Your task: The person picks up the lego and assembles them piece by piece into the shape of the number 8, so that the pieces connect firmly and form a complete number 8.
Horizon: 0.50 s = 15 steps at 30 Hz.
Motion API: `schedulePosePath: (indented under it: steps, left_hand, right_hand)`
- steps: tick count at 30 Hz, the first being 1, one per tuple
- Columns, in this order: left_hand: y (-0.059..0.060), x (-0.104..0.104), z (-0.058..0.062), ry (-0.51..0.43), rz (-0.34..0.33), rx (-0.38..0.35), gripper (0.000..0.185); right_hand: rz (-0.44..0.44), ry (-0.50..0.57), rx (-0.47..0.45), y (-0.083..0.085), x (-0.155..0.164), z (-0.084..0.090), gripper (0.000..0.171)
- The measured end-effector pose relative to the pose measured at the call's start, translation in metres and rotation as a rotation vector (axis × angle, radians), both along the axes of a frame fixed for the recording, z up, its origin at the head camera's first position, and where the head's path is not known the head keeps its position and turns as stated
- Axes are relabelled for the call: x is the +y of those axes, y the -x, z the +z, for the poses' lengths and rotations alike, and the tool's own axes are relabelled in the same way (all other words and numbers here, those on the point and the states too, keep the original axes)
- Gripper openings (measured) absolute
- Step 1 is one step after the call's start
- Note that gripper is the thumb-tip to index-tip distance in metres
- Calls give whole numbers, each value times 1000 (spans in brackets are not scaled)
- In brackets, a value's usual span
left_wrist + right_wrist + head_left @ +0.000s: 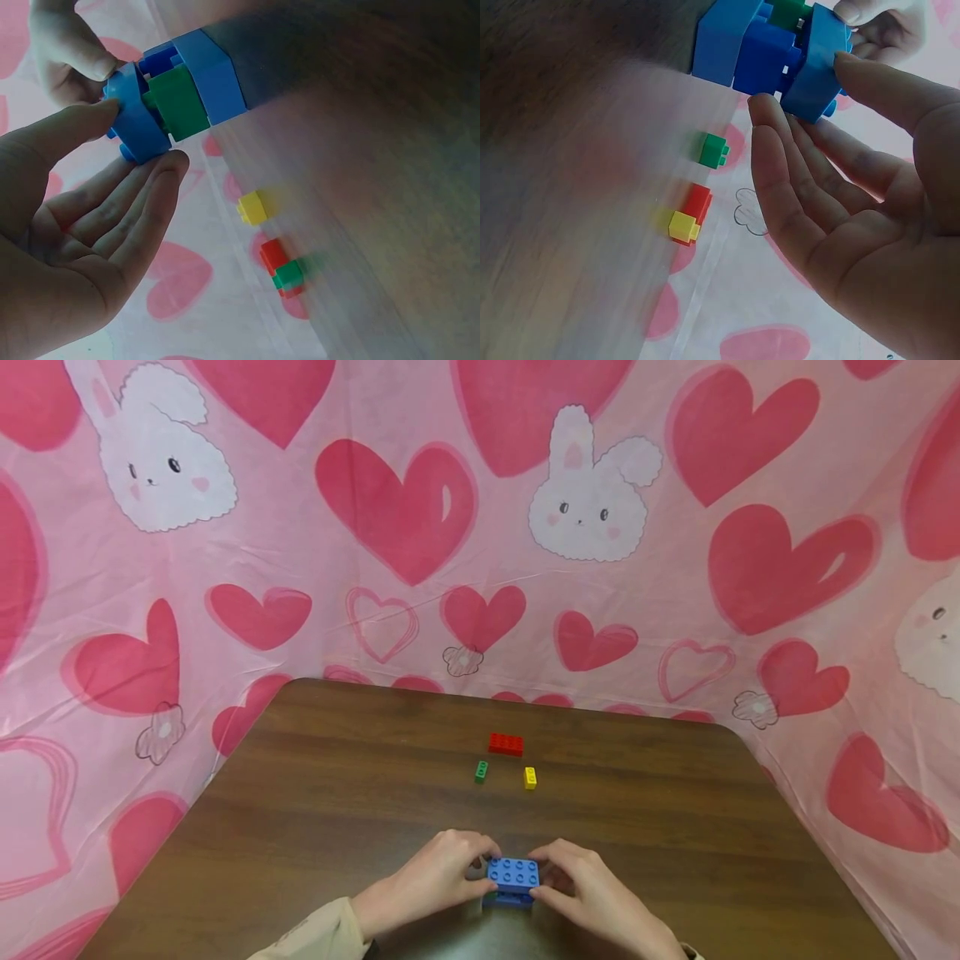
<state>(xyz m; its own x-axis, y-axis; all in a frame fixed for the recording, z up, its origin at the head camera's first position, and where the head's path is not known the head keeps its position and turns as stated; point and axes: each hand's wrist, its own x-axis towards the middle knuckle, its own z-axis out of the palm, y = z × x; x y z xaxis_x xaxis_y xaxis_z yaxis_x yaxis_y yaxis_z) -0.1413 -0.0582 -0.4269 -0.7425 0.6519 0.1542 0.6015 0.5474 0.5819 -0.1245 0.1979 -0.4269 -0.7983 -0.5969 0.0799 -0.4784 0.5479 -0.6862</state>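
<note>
At the near edge of the dark wood-grain table (pixel 360 777), both hands are fitting a studded blue top brick (pixel 513 873) onto a small stack. The left hand (pixel 438 877) pinches its left end and the right hand (pixel 581 881) its right end, thumbs and fingertips against the sides. The wrist views show a green block (pixel 178 101) and a blue base brick (pixel 217 75) beneath; the top piece sits tilted, so seating likely calls for even downward pressure. All are hard glossy plastic, boxy with round studs. Farther off lie a small green brick (pixel 481 771), a yellow brick (pixel 530 777) and a wider red brick (pixel 506 744), before a glossy pink heart-and-bunny sheet (pixel 420 510).
</note>
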Motion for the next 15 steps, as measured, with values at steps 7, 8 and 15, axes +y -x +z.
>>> schedulePosePath:
  steps: [7,8,15]
  left_hand:
    - [0,0,0,4,-12,1,27]
    - [0,0,0,6,-11,-2,27]
    - [1,2,1,11,2,-23,28]
  right_hand:
    - [-19,-30,-22,0,0,1,33]
    - [-18,-31,-21,0,0,1,33]
    - [-10,-20,-10,0,1,-1,30]
